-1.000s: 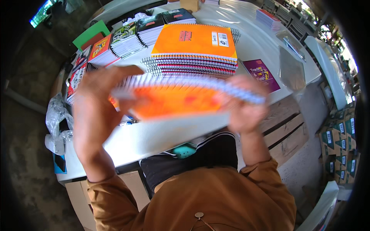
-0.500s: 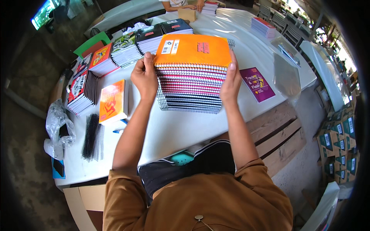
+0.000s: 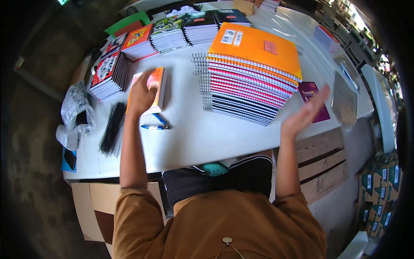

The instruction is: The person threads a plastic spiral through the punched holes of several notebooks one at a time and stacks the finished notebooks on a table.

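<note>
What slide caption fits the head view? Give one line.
Left hand rests on a small orange booklet stack; right hand hangs open beside the tall spiral notebook pile.

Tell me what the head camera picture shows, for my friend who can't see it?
A person at a white table rests the left hand on a small orange notebook, while the open right hand hovers beside a tall stack of spiral notebooks. A blue pen and black binding coils lie near the left arm.
</note>
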The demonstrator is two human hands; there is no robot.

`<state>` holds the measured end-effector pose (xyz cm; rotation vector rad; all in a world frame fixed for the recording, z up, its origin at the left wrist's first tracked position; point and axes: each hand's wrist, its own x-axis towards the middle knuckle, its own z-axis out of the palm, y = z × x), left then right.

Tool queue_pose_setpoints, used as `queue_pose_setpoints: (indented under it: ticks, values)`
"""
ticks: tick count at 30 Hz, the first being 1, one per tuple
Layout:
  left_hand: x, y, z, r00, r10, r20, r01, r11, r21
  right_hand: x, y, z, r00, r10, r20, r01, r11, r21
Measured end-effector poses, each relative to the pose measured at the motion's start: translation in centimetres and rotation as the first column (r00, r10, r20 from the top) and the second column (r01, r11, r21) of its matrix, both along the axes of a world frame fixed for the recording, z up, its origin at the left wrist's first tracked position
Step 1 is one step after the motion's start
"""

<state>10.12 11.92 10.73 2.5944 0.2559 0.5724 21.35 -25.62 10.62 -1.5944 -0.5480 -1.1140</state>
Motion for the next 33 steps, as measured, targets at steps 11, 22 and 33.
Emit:
queue_pose_setpoints:
  ticks: [11, 22, 33]
  values:
    - [-9.3, -12.9, -3.8, 0.999, 0.032, -0.003, -0.026, 0.864, 0.503, -13.4, 8.1, -9.5, -0.071, 0.837, -0.543, -0.669, 0.364, 0.648]
    - [-9.4, -11.8, -6.9, 0.999, 0.044, 0.006, -0.011, 0.369, -0.929, -6.9, 3.5, -6.5, 0.113, 0.725, -0.68, -0.871, 0.401, 0.283]
    - [-12.2, 2.3, -10.0, 0.712, 0.697, 0.085, -0.67, 0.638, 0.38, -6.3, 3.2, -7.7, 0.129, 0.638, -0.759, -0.899, 0.398, 0.183]
